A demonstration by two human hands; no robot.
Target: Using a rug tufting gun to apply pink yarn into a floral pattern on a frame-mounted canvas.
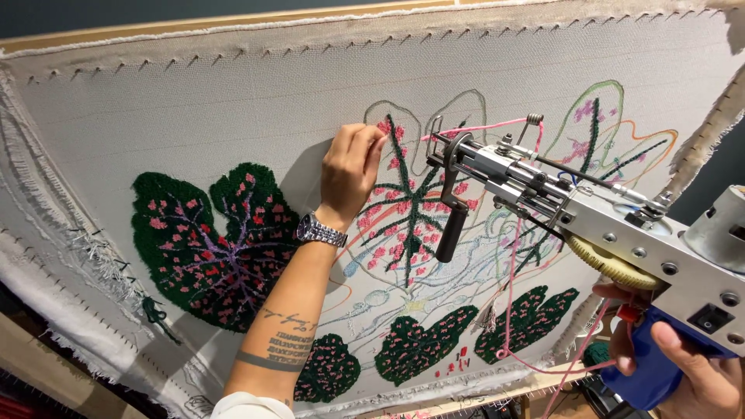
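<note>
Tufting gun (pixel 574 209) | right hand (pixel 683 365) fingers grip blue handle | left hand (pixel 351 172) fingers pinched on cloth (pixel 194 109)

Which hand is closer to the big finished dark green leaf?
Left. The left hand touches the cloth just right of the big leaf; the right hand holds the tufting gun far right.

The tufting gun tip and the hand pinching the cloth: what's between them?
In the head view, between the left hand and tufting gun tip lies cloth with a half-tufted pink-and-green leaf.
</note>
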